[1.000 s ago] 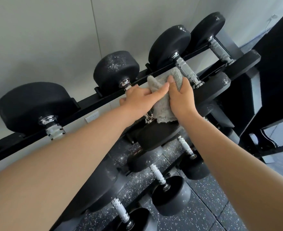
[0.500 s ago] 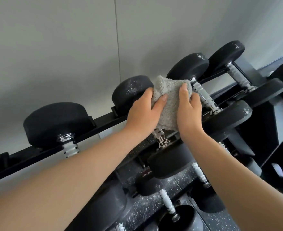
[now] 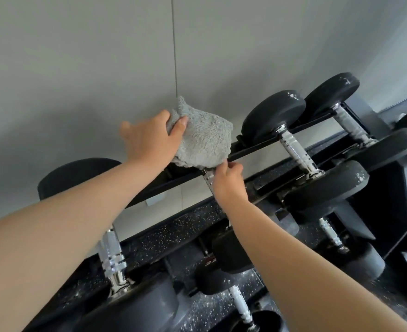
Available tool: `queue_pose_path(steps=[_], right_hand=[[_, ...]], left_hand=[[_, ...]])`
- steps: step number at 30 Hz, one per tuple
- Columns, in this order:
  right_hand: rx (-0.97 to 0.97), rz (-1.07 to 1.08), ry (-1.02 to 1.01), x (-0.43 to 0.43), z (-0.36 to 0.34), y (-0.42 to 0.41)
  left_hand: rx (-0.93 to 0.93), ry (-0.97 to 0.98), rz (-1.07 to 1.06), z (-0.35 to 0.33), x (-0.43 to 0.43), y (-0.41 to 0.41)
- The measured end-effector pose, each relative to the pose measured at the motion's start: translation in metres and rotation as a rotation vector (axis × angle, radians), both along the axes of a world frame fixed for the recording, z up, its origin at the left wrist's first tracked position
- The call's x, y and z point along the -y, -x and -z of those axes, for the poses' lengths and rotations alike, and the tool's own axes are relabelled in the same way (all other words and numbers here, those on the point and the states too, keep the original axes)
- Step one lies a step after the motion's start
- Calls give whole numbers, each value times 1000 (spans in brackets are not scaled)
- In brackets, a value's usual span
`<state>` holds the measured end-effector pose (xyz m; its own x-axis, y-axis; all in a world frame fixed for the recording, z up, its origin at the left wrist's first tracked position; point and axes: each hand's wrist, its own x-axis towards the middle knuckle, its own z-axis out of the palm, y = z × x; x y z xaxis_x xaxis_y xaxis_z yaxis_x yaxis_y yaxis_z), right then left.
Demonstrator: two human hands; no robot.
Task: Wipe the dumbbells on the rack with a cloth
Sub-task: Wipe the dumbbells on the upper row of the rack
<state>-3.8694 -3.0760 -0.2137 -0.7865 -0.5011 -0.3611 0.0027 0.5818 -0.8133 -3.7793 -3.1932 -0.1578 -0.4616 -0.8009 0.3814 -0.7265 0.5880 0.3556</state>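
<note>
The cloth (image 3: 205, 140) you are working with is a grey, shaggy terry piece. It is sitting bunched into a rounded cap, covering the far end of one dumbbell on the upper tier of the rack (image 3: 257, 149), a frame of flat black steel rails. Below the cloth that dumbbell's handle (image 3: 208, 182) is sticking out, chrome and knurled.

The rack is carrying more dumbbells on the same tier: a right neighbour (image 3: 273, 116) with round, matt black rubber heads flecked with white scuffs, another beyond it (image 3: 329, 92), and a left neighbour (image 3: 78, 178). A lower tier is holding further dumbbells (image 3: 241, 305) above black flooring (image 3: 173, 226) speckled with white.

Your left hand (image 3: 149, 140) is reaching up on an extended arm and clutching the cloth at its left side, with the thumb (image 3: 181, 124) pressing into the pile. Your right hand (image 3: 229, 182) is sitting just under the cloth's lower edge, with its fingers curling over the handle. I cannot tell whether they are clasping the handle or nipping the cloth's hem.
</note>
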Motion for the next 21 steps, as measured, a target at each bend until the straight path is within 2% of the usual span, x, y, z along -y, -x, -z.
queue_pose_path(steps=[2,4,7,10,15,17,21], right_hand=[[-134,-131,-110,0,3,-4],[-198,-137,-137,0,6,-5],[-211,-92,-133,0,2,-5],[-251,-95,-154,1,0,-7],[-215,-39,-167,2,0,-5],[-177,22,-128,2,-1,-5],[-110,119,-68,4,-2,-1]], left_hand=[[-2,64,-62,1,-2,2],[-66,158,-29,3,-5,7],[-120,296,330,7,-8,21],[74,214,608,17,-7,24],[385,170,670,18,12,10],[397,192,689,14,15,9],[306,167,688,16,10,9]])
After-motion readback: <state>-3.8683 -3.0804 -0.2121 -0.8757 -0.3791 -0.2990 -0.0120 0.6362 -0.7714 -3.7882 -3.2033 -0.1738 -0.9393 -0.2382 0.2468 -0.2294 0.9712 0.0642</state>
